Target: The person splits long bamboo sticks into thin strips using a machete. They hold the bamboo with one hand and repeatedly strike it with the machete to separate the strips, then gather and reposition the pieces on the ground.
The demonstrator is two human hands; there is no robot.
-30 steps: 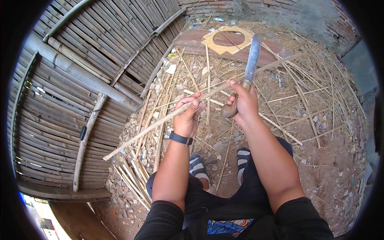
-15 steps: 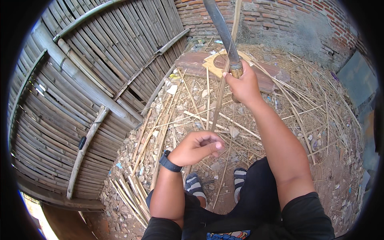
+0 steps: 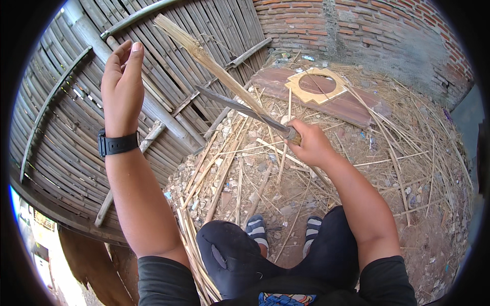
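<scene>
My right hand grips the wooden handle of a machete, its dark curved blade pointing up and to the left. A long split bamboo strip crosses the blade and runs down behind that hand, its far end raised at the upper left. Whether the right fingers also hold the strip, I cannot tell. My left hand is lifted at the left, open, fingers pointing up and holding nothing. It is apart from the strip's raised end. A black watch is on the left wrist.
A yellowish board with a round hole lies on a reddish-brown plank. Thin bamboo strips are strewn over stony ground, with a bundle by my left leg. A bamboo wall stands left, a brick wall behind.
My left hand has risen from near my knees to the upper left and opened. The machete and strip have tilted left; the right hand is lower.
</scene>
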